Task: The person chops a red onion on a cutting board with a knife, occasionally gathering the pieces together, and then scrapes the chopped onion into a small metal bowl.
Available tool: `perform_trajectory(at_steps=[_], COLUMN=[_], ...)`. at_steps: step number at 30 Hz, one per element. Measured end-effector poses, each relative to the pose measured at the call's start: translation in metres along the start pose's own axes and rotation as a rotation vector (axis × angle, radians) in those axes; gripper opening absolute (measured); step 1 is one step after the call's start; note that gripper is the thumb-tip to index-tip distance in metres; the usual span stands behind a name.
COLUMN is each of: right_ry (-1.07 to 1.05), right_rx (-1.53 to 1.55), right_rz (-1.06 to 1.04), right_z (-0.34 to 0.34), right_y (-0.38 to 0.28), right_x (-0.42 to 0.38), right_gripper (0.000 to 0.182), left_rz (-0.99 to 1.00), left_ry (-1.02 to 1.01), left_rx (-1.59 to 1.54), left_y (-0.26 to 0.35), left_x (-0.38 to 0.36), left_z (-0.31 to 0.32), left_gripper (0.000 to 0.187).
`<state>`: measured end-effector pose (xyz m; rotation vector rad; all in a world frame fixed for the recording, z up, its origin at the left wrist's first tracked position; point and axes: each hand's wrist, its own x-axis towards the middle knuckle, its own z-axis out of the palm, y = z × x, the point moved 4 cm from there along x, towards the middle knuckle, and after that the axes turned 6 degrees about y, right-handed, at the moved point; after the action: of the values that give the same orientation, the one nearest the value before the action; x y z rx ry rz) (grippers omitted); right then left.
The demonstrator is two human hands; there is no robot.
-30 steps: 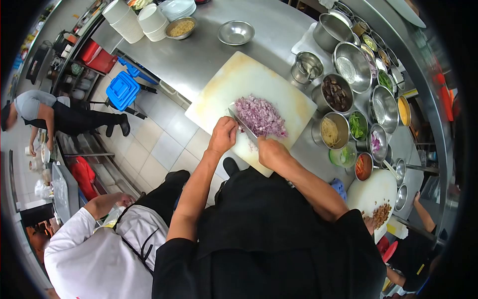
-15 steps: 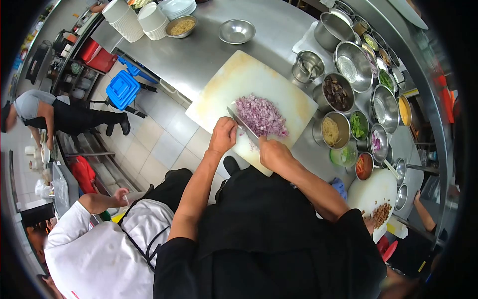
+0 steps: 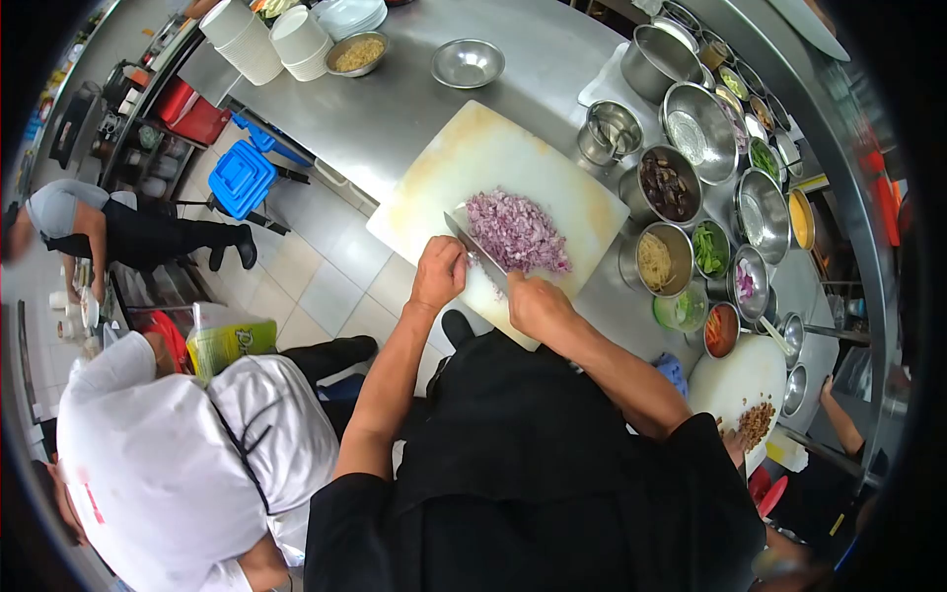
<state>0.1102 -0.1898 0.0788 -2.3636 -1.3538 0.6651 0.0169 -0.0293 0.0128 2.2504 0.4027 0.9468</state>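
Observation:
A heap of finely chopped red onion [image 3: 517, 233] lies on the white cutting board [image 3: 424, 187]. My right hand [image 3: 540, 308] is wrapped around the handle of a knife, at the board's near edge. The knife blade [image 3: 477, 243] reaches up and left along the near side of the heap. My left hand [image 3: 439, 271] is closed into a fist beside the blade, near its tip end. Its fingertips are turned under, and what they hold, if anything, is hidden. A few onion bits lie on the board between the blade and my body.
A metal bowl [image 3: 468, 63] stands beyond the board. To the right are several bowls, including dark pieces [image 3: 669, 185], noodles [image 3: 656, 261] and green slices [image 3: 709, 247]. Another board [image 3: 735, 385] holds brown bits. A co-worker in white [image 3: 168, 464] bends close on my left, beside a yellow-green container [image 3: 232, 340].
The co-worker in white has bent lower and further left, and the yellow-green container has come into view. My hands and the knife have barely moved.

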Motion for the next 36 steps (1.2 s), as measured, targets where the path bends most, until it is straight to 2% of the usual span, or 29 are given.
perform_trajectory(at_steps=[10, 13, 14, 16, 17, 18, 19, 21, 22, 24, 25, 27, 30, 35, 36], right_ry=[-0.085, -0.040, -0.041, 0.061, 0.068, 0.247, 0.427, 0.470, 0.477, 0.444, 0.455, 0.500, 0.452, 0.493, 0.498], right_rx=[-0.034, -0.031, -0.032, -0.046, -0.042, -0.081, -0.124, -0.225, -0.300, -0.429, -0.433, -0.422, -0.375, -0.408, -0.434], right_rz=[0.046, 0.012, 0.011, -0.019, -0.009, -0.126, -0.242, -0.279, -0.348, -0.422, -0.420, -0.438, -0.312, -0.248, -0.221], right_z=[0.011, -0.003, -0.012, -0.039, -0.040, -0.049, -0.057, -0.064, -0.063, -0.056, -0.056, -0.059, -0.064, -0.083, -0.086], right_y=[0.007, 0.011, 0.011, 0.006, 0.013, 0.017, 0.018, 0.025, 0.026, 0.026, 0.025, 0.024, 0.041, 0.064, 0.069], right_x=[0.009, 0.002, -0.002, -0.009, -0.011, -0.012, -0.013, -0.006, -0.001, 0.007, 0.007, 0.003, -0.009, -0.040, -0.045], right_gripper=[0.019, 0.019, 0.019, 0.020, 0.020, 0.018, 0.017, 0.013, 0.012, 0.013, 0.013, 0.013, 0.016, 0.016, 0.017], left_rz=[0.075, 0.039, -0.020, -0.068, -0.116, -0.162, -0.153, -0.024, -0.013, 0.133, 0.144, 0.155, 0.164, 0.125, 0.092], left_ry=[0.016, -0.026, 0.037, 0.095, 0.220, 0.344, 0.334, -0.006, -0.003, -0.333, -0.329, -0.444, -0.405, -0.423, -0.473], left_rx=[0.001, 0.038, 0.047, 0.055, 0.080, 0.102, 0.093, 0.312, 0.302, 0.334, 0.335, 0.395, 0.419, 0.439, 0.445], left_y=[-0.003, -0.003, -0.002, 0.009, 0.017, 0.028, 0.047, 0.091, 0.098, 0.115, 0.115, 0.099, 0.082, 0.035, 0.029], left_x=[-0.003, -0.009, -0.014, -0.012, -0.010, -0.004, 0.011, 0.041, 0.046, 0.056, 0.061, 0.060, 0.060, 0.044, 0.042], left_z=[-0.004, -0.005, -0.011, -0.022, -0.032, -0.043, -0.051, -0.048, -0.039, -0.002, 0.010, 0.039, 0.042, 0.036, 0.030], left_gripper=[0.014, 0.019, 0.025, 0.032, 0.041, 0.051, 0.051, 0.075, 0.075, 0.089, 0.089, 0.094, 0.093, 0.093, 0.086])
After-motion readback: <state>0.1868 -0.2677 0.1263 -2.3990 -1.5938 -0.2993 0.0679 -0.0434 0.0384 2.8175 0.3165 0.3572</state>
